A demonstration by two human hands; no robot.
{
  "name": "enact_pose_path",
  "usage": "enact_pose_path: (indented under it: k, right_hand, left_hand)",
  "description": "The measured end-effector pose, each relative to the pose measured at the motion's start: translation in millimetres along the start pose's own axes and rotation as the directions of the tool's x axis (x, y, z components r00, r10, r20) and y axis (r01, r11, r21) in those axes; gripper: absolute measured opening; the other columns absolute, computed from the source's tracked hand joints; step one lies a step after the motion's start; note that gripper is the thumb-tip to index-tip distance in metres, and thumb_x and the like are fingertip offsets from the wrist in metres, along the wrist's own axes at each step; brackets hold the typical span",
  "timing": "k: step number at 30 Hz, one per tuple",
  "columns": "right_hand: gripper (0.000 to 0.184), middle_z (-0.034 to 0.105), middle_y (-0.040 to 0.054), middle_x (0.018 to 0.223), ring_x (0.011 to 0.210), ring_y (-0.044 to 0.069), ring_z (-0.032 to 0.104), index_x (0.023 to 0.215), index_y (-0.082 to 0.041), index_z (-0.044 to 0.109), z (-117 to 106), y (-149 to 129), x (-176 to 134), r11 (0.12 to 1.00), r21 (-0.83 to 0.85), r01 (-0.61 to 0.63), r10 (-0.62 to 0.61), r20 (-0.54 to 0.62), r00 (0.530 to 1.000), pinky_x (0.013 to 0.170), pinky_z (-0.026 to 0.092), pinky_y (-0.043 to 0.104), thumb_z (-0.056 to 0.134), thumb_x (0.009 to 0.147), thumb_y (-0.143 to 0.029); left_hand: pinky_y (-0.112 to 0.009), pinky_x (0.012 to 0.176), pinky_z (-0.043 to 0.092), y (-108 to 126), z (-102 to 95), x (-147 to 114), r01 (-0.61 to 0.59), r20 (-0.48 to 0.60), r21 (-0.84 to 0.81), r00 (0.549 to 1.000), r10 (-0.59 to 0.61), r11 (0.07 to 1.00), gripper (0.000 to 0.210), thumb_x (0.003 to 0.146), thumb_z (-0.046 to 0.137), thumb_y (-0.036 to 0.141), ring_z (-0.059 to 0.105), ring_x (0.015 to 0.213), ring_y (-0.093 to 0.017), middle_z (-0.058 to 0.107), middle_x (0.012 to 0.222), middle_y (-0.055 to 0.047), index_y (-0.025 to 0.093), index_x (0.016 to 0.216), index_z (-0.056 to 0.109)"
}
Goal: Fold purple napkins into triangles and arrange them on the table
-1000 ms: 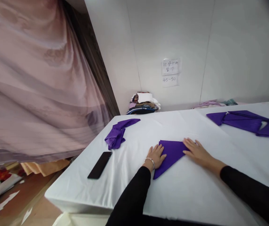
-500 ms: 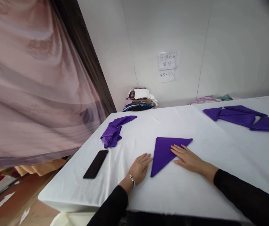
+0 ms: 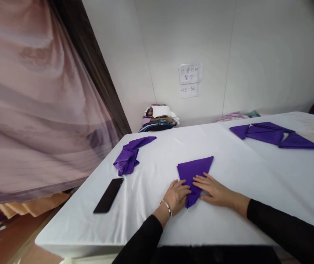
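A purple napkin [image 3: 194, 168], folded to a triangular shape, lies on the white-covered table in front of me. My left hand [image 3: 175, 196], with a silver bracelet at the wrist, rests its fingers on the lower left edge; the thumb is partly hidden. On the right edge lies my right hand [image 3: 210, 189], fingers stretched out and slightly apart. Between the two hands the cloth's lower tip looks a little rumpled. Neither hand lifts the cloth off the table.
Further left are a crumpled purple cloth [image 3: 128, 157] and a black phone [image 3: 109, 195]. Several folded purple napkins [image 3: 267, 134] lie at the far right of the table [image 3: 245, 172]. Behind it are a clothes pile [image 3: 159, 119] and a wall with paper signs [image 3: 190, 79].
The napkin has turned slightly, and its lower tip is now rumpled. My left hand has moved right from beside the cloth onto it. My right hand has slid down along its right edge.
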State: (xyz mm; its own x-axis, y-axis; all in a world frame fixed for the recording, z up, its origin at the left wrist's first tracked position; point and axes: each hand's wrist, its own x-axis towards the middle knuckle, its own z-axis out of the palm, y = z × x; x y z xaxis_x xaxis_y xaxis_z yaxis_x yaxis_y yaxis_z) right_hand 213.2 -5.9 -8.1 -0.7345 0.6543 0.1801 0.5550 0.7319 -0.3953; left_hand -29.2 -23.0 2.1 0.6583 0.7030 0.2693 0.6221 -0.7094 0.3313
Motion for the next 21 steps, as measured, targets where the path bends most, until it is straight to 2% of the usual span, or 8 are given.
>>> enact_pose_path:
  k: [3, 6, 9, 12, 14, 16, 18, 21]
  right_hand:
    - [0.051, 0.047, 0.0095, 0.133, 0.125, 0.024, 0.037, 0.134, -0.022, 0.040, 7.5, -18.3, -10.8, 0.995, 0.048, 0.086, -0.084, -0.045, 0.995, 0.108, 0.013, 0.051, 0.048, 0.084, -0.031]
    - [0.050, 0.054, 0.0097, 0.126, 0.119, 0.022, 0.044, 0.131, -0.021, 0.042, 15.0, -28.8, -22.5, 0.989, 0.122, 0.089, -0.075, -0.113, 0.991, 0.106, 0.022, 0.049, 0.047, 0.081, -0.019]
    - [0.041, 0.060, 0.0078, 0.117, 0.110, 0.021, 0.052, 0.122, -0.022, 0.052, 15.3, -37.5, -31.3, 0.963, 0.261, 0.069, -0.033, -0.139, 0.990, 0.098, 0.035, 0.043, 0.043, 0.082, -0.016]
    - [0.029, 0.065, 0.0050, 0.105, 0.098, 0.019, 0.058, 0.108, -0.023, 0.061, 6.0, -49.7, -36.6, 0.895, 0.446, -0.022, 0.072, -0.097, 0.993, 0.087, 0.044, 0.035, 0.045, 0.084, -0.021]
    - [0.023, 0.067, 0.0037, 0.097, 0.089, 0.019, 0.060, 0.099, -0.022, 0.065, -2.5, -55.9, -37.0, 0.801, 0.585, -0.131, 0.169, -0.011, 0.986, 0.080, 0.046, 0.031, 0.048, 0.084, -0.028]
    - [0.023, 0.068, 0.0034, 0.092, 0.088, 0.020, 0.061, 0.094, -0.020, 0.067, -10.5, -55.7, -33.1, 0.664, 0.713, -0.227, 0.245, 0.080, 0.966, 0.079, 0.047, 0.032, 0.054, 0.081, -0.034]
    - [0.029, 0.068, 0.0045, 0.090, 0.090, 0.023, 0.061, 0.093, -0.017, 0.067, -17.3, -46.3, -23.7, 0.502, 0.818, -0.280, 0.313, 0.130, 0.941, 0.081, 0.046, 0.035, 0.059, 0.077, -0.040]
    - [0.035, 0.068, 0.0064, 0.085, 0.084, 0.023, 0.062, 0.092, -0.014, 0.066, -24.9, -18.6, -2.4, 0.277, 0.915, -0.293, 0.437, 0.152, 0.887, 0.079, 0.047, 0.037, 0.064, 0.072, -0.041]
  left_hand:
    - [-0.039, 0.102, 0.029, 22.9, 4.4, 1.6, 0.011, -0.058, -0.100, 0.998, -0.017, 0.995, 0.028, 0.081, 0.042, 0.012, 0.057, 0.098, -0.014, 0.069, 0.096, 0.001, 0.025, 0.097, 0.062]
    - [-0.034, 0.091, 0.039, 43.4, 4.4, 2.3, 0.056, -0.054, -0.158, 0.996, -0.065, 0.986, 0.022, 0.081, 0.043, 0.014, 0.060, 0.078, -0.013, 0.068, 0.081, 0.000, 0.022, 0.085, 0.064]
    - [-0.028, 0.079, 0.044, 52.6, -2.5, 1.7, 0.079, 0.045, -0.346, 0.997, -0.068, 0.935, 0.021, 0.078, 0.048, 0.015, 0.061, 0.078, -0.014, 0.069, 0.082, -0.001, 0.021, 0.087, 0.065]
    - [-0.025, 0.079, 0.046, 47.9, -14.6, 1.9, 0.165, 0.166, -0.615, 0.983, -0.079, 0.771, 0.029, 0.079, 0.048, 0.018, 0.061, 0.086, -0.014, 0.068, 0.094, -0.002, 0.020, 0.105, 0.061]
    - [-0.028, 0.084, 0.045, 40.1, -21.8, 3.4, 0.229, 0.203, -0.671, 0.972, -0.122, 0.705, 0.031, 0.083, 0.044, 0.025, 0.060, 0.094, -0.015, 0.068, 0.100, -0.002, 0.020, 0.110, 0.059]
    - [-0.030, 0.090, 0.043, 32.0, -25.5, 6.0, 0.273, 0.209, -0.640, 0.961, -0.179, 0.718, 0.033, 0.087, 0.039, 0.035, 0.059, 0.097, -0.016, 0.068, 0.100, -0.002, 0.021, 0.109, 0.060]
    - [-0.032, 0.091, 0.043, 25.4, -25.0, 9.9, 0.306, 0.186, -0.588, 0.952, -0.243, 0.749, 0.038, 0.088, 0.035, 0.042, 0.059, 0.098, -0.017, 0.068, 0.100, -0.001, 0.022, 0.108, 0.061]
    - [-0.032, 0.090, 0.044, 17.4, -18.0, 18.2, 0.326, 0.103, -0.560, 0.940, -0.326, 0.762, 0.042, 0.087, 0.036, 0.047, 0.058, 0.098, -0.018, 0.066, 0.105, -0.001, 0.022, 0.111, 0.060]
